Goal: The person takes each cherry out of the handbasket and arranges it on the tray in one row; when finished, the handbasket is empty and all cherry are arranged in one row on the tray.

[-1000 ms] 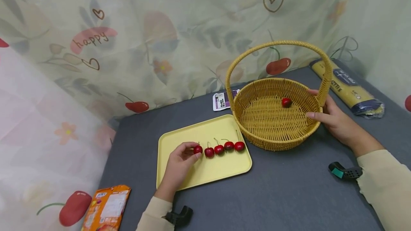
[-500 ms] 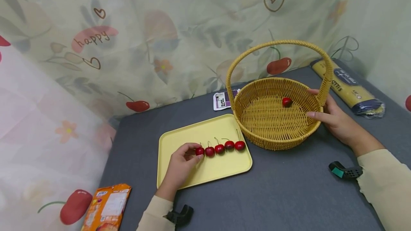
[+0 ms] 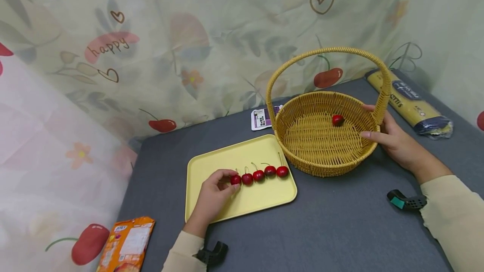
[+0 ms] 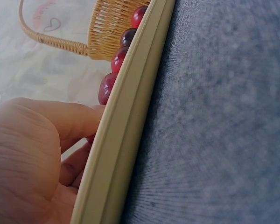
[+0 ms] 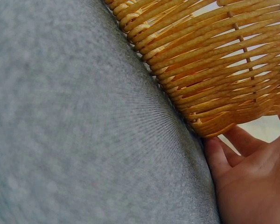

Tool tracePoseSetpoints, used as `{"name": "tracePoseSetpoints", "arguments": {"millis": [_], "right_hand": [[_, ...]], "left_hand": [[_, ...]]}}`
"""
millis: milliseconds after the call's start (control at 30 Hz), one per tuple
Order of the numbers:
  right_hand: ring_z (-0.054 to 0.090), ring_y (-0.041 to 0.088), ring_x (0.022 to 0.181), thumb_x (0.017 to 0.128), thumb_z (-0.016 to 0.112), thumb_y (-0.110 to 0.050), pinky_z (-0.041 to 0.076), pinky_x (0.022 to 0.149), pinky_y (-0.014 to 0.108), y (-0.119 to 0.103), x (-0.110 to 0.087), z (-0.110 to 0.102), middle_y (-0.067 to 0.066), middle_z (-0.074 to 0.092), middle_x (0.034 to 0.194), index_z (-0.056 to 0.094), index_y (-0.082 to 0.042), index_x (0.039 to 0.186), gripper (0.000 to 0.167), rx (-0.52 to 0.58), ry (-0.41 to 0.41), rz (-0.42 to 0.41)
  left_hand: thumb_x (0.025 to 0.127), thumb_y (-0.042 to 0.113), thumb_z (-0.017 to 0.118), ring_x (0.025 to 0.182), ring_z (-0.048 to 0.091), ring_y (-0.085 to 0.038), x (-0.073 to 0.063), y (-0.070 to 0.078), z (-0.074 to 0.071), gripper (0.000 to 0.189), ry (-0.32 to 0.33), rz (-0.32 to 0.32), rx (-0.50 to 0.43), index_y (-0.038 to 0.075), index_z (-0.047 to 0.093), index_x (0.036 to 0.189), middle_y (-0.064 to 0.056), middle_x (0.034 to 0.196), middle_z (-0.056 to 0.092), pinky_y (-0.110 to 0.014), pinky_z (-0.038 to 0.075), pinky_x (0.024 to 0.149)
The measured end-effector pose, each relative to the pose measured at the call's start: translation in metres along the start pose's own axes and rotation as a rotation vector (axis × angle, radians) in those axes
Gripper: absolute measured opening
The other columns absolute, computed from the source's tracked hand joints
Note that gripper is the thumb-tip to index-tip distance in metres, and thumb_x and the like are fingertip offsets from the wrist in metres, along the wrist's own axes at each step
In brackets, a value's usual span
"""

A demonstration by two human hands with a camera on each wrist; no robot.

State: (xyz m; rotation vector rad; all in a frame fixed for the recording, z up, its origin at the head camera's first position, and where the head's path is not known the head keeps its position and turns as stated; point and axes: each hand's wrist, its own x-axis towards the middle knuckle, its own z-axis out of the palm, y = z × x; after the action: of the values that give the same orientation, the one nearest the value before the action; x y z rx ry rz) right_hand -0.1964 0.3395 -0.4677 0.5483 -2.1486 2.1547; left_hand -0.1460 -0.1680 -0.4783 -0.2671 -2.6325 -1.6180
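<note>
On the yellow tray [image 3: 211, 160] several red cherries with stems lie in a row. My left hand [image 3: 214, 190] pinches the leftmost cherry [image 3: 236, 179] between thumb and fingers, close beside its neighbour cherry [image 3: 247, 179]. In the left wrist view the tray's rim [image 4: 123, 98] hides most of the pinched fruit. To the right stands a round wicker basket [image 3: 321, 167] with a tall handle; one cherry [image 3: 338, 120] lies inside it. My right hand [image 3: 397, 142] grips the basket's right side, thumb over the rim and the other fingers outside, partly hidden behind the weave.
An orange snack packet [image 3: 126, 244] lies at the front left. Behind the tray is a small purple-and-white packet [image 3: 261, 119]. A yellow-and-blue pasta bag [image 3: 412, 104] lies right of the basket. A printed curtain [image 3: 227, 45] hangs at the back of the grey tabletop [image 3: 302, 230].
My left hand has shifted slightly right with the pinched cherry, bringing it up close to the row. The right hand and the basket have stayed put.
</note>
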Motion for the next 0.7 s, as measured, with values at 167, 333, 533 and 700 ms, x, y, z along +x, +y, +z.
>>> {"name": "tracePoseSetpoints", "arguments": {"millis": [167, 333, 533, 700], "right_hand": [[0.042, 0.024, 0.137, 0.107, 0.055, 0.009, 0.045, 0.097, 0.019, 0.001, 0.001, -0.001, 0.017, 0.031, 0.159, 0.028, -0.013, 0.166, 0.069, -0.011, -0.001, 0.005], [0.045, 0.019, 0.136, 0.106, 0.054, 0.012, 0.046, 0.097, 0.018, 0.006, 0.002, -0.003, 0.015, 0.033, 0.157, 0.03, -0.014, 0.166, 0.069, 0.019, -0.018, -0.03], [0.048, 0.015, 0.136, 0.107, 0.054, 0.012, 0.047, 0.097, 0.018, 0.008, 0.0, -0.002, 0.012, 0.037, 0.157, 0.031, -0.015, 0.166, 0.069, 0.045, -0.029, -0.037], [0.044, 0.019, 0.139, 0.107, 0.054, 0.01, 0.045, 0.098, 0.019, 0.004, 0.0, -0.001, 0.015, 0.031, 0.161, 0.029, -0.014, 0.167, 0.069, 0.018, -0.013, -0.016]], "left_hand": [[0.098, 0.011, 0.084, 0.104, 0.068, -0.022, 0.0, 0.0, -0.001, 0.027, 0.002, -0.009, 0.001, 0.013, 0.077, 0.124, 0.0, 0.117, 0.075, -0.035, 0.053, 0.089], [0.108, 0.032, 0.073, 0.107, 0.066, -0.026, 0.0, 0.001, -0.005, 0.027, 0.046, -0.023, -0.07, 0.011, 0.076, 0.126, -0.004, 0.121, 0.075, -0.038, 0.055, 0.089], [0.116, 0.041, 0.056, 0.116, 0.064, -0.033, 0.003, 0.01, -0.009, 0.042, 0.107, -0.003, -0.206, 0.004, 0.072, 0.127, -0.011, 0.13, 0.07, -0.04, 0.056, 0.087], [0.118, 0.038, 0.05, 0.116, 0.064, -0.035, 0.006, 0.026, -0.007, 0.045, 0.106, 0.071, -0.248, 0.001, 0.07, 0.133, -0.013, 0.13, 0.069, -0.047, 0.056, 0.088]]}}
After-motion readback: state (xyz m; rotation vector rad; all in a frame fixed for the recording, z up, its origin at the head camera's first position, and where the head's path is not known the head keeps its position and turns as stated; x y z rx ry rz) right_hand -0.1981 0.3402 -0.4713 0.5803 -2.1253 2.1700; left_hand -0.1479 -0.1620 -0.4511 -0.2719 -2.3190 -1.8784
